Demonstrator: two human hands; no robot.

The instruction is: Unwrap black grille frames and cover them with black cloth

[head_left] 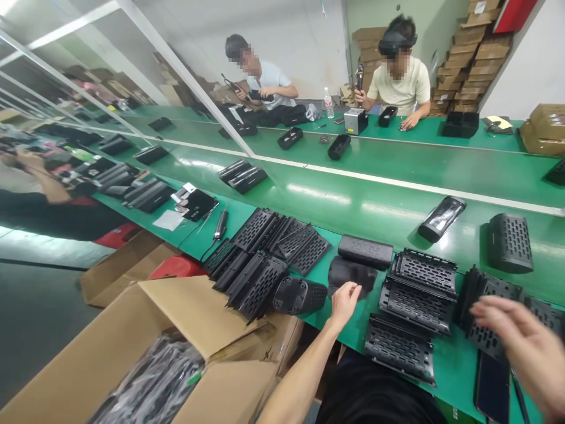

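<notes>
My left hand [345, 306] is closed, its fingertips pinched at the near edge of a thin black sheet [346, 272] on the green bench. Left of that hand lies a black speaker-like housing [302, 296], its end face turned my way. A closed black housing [365, 251] rests just behind the sheet. Above the bench at the right, slightly blurred, my right hand [523, 344] is open with loosely bent fingers and nothing visible in it. Beneath and beyond it are black perforated panels [498, 288]. More slotted panels [417, 300] are stacked between my hands.
A phone [492, 386] lies at the right edge. More panels [260, 282] and an electric screwdriver [220, 225] are to the left, above an open carton [176, 294] of plastic-wrapped parts. Housings [441, 219] stand along the green conveyor [375, 179]. Two people [401, 76] work across it.
</notes>
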